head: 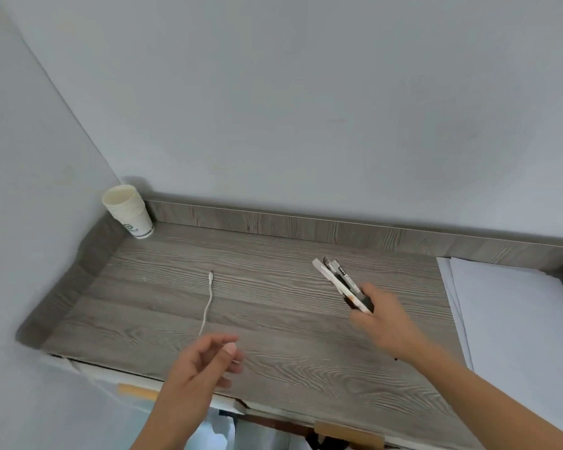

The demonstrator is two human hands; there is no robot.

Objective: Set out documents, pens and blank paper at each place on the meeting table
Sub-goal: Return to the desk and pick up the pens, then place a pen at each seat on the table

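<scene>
— Gripping what, that right hand (387, 323)?
— A loose bundle of white and dark plastic pens (335, 277), clasped at one end and fanned out above the grey wood-grain table (273, 254). The left hand (195, 365) hangs slack, holding nothing, near the thin white cable (208, 300).
— Risk?
— With only the ends held, I'd say a pen could slide free and roll. The blank white paper sheets (507, 303) lie at the table's right end.

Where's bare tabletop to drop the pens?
Widest bare patch: between the white cable and the paper sheets, beneath the right hand gripping the pens. A smaller one lies between the stack of cups and the cable. Paper covers the right end; the left hand is at the near edge.
</scene>
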